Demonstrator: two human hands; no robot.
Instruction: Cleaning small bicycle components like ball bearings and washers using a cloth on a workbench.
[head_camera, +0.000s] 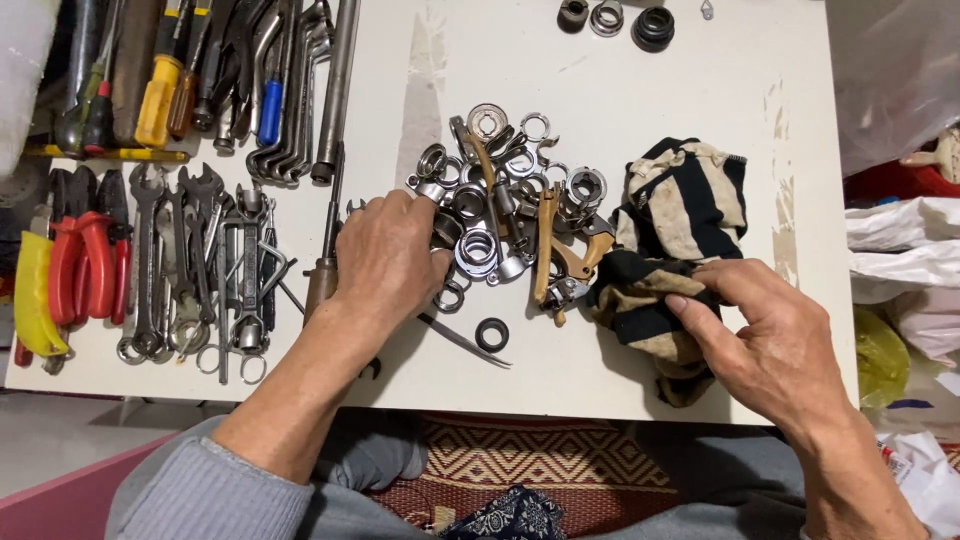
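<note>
A heap of metal rings, bearings and small brass-coloured parts (510, 215) lies in the middle of the white table (700, 90). My left hand (385, 260) rests on the heap's left side, fingers curled over a shiny ring at its fingertips. My right hand (765, 335) pinches the edge of a dirty black-and-cream striped rag (675, 225) that lies crumpled to the right of the heap. A black rubber ring (491, 334) sits alone near the front edge.
Wrenches and spanners (200, 260) lie in a row at left, beside red-handled pliers (85, 260). Screwdrivers and hex keys (230, 80) fill the far left. Three round parts (615, 18) sit at the far edge. Plastic bags (900, 250) crowd the right.
</note>
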